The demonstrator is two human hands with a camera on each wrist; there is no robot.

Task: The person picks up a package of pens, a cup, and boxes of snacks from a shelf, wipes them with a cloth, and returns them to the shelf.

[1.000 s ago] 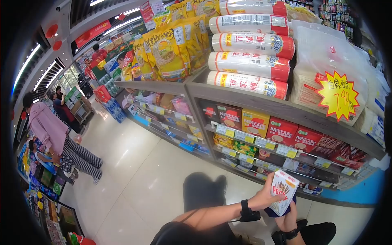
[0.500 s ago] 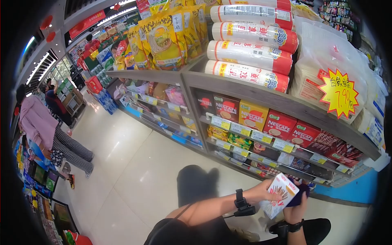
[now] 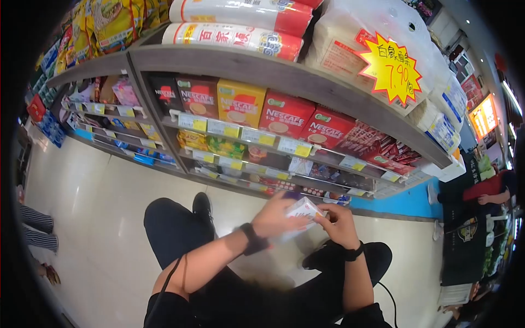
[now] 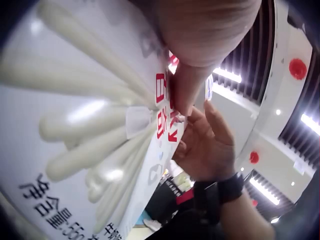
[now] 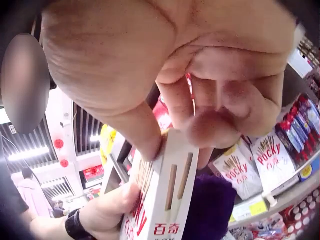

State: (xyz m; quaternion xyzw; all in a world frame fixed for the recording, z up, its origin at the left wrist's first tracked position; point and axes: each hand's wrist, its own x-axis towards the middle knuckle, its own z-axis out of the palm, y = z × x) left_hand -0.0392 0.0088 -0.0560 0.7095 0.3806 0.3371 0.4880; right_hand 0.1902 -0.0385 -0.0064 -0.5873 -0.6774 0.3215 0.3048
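Observation:
In the head view a white Pocky box (image 3: 304,210), slightly blurred, is between both hands. My left hand (image 3: 276,216) grips it from the left side, its thumb across the printed face. The right hand (image 3: 340,225) pinches the box's upper right end between thumb and fingers. A dark purple item (image 3: 293,195) shows just behind the box; the right wrist view has this purple item (image 5: 210,206) against the box's far side. There the box (image 5: 172,192) is tilted, with its narrow side showing. In the left wrist view the box's printed face (image 4: 95,115) looms large.
Shelves with Nescafe boxes (image 3: 284,116) and price tags stand in front, noodle packs (image 3: 235,39) on top. More Pocky boxes (image 5: 272,162) are on a shelf. My knees (image 3: 170,227) are beneath the arms. A person in an apron (image 3: 470,218) stands at the right.
The head view has swung right, so the shelves sit further left and people appear at the right. My right hand has moved from the purple item to the box's end.

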